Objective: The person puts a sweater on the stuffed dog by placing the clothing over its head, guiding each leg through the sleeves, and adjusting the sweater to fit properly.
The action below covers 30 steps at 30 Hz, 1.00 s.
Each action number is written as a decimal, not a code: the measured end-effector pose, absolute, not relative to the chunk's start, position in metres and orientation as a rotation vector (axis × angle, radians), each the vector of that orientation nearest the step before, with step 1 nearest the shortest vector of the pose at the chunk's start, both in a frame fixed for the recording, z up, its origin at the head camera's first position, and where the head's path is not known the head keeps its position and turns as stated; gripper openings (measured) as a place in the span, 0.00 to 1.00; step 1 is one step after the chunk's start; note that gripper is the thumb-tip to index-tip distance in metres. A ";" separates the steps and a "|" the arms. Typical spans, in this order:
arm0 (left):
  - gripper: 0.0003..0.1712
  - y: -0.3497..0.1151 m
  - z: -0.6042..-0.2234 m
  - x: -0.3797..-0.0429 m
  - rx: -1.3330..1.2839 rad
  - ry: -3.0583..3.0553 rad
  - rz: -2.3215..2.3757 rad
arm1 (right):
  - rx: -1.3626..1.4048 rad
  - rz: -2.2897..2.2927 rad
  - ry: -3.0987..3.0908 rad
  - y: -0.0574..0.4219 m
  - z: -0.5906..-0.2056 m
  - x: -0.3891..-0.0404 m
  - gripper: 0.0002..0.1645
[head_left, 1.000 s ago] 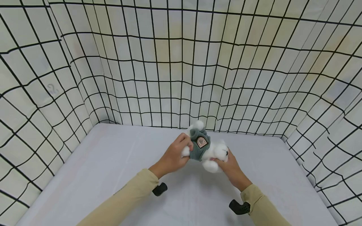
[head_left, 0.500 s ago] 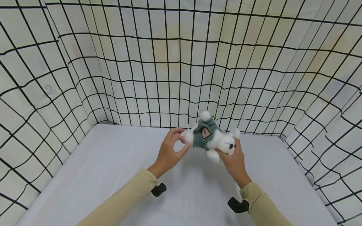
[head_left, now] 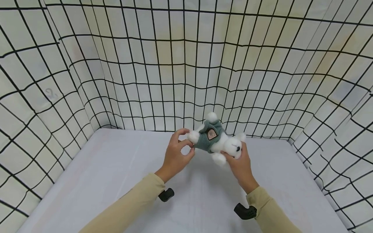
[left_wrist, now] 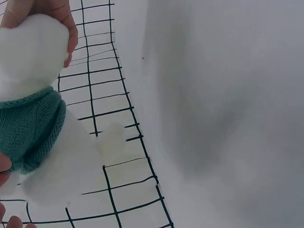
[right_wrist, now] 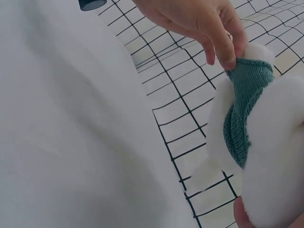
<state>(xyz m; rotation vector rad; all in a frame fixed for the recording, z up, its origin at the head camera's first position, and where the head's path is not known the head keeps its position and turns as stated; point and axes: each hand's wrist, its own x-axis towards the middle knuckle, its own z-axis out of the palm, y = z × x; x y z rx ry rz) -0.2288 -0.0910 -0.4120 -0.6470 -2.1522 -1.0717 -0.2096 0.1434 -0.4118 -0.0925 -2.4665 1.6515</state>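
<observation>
A white plush bear (head_left: 231, 146) in a knitted teal sweater (head_left: 204, 143) is held up over the white surface, lying sideways with its head to the right. My right hand (head_left: 242, 168) grips it by the head, thumb below the face. At its lower end, my left hand (head_left: 175, 157) pinches the sweater's hem between thumb and fingers; the right wrist view shows this hand (right_wrist: 204, 21) with its fingertips on the teal knit (right_wrist: 247, 88). A badge (head_left: 211, 134) faces up on the sweater. In the left wrist view the right hand (left_wrist: 45, 9) wraps the white head (left_wrist: 33, 50).
A white-covered tabletop (head_left: 131, 194) lies under both hands. Black netting (head_left: 186, 74) over pale walls encloses it at the back and both sides. Dark camera mounts (head_left: 245, 212) hang at the wrists, below beige sleeves (head_left: 137, 197).
My left hand has let go of the bear's lower body, opened, and now pinches the sweater hem. The bear has risen and tilted, its feet end higher, while my right hand keeps its hold.
</observation>
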 end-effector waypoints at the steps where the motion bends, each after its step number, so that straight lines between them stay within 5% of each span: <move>1: 0.06 -0.093 -0.411 -0.230 -0.660 -2.160 -1.103 | -0.082 1.651 -2.459 0.145 -0.411 -0.210 0.41; 9: 0.11 -0.110 -0.402 -0.236 -0.698 -2.219 -1.866 | 0.148 1.472 -2.404 0.157 -0.411 -0.211 0.44; 22: 0.19 -0.119 -0.402 -0.238 -0.874 -2.531 -2.017 | 0.363 1.422 -2.302 0.157 -0.417 -0.212 0.46; 30: 0.09 -0.115 -0.408 -0.235 -0.778 -2.484 -1.780 | 0.357 1.415 -2.260 0.151 -0.418 -0.212 0.45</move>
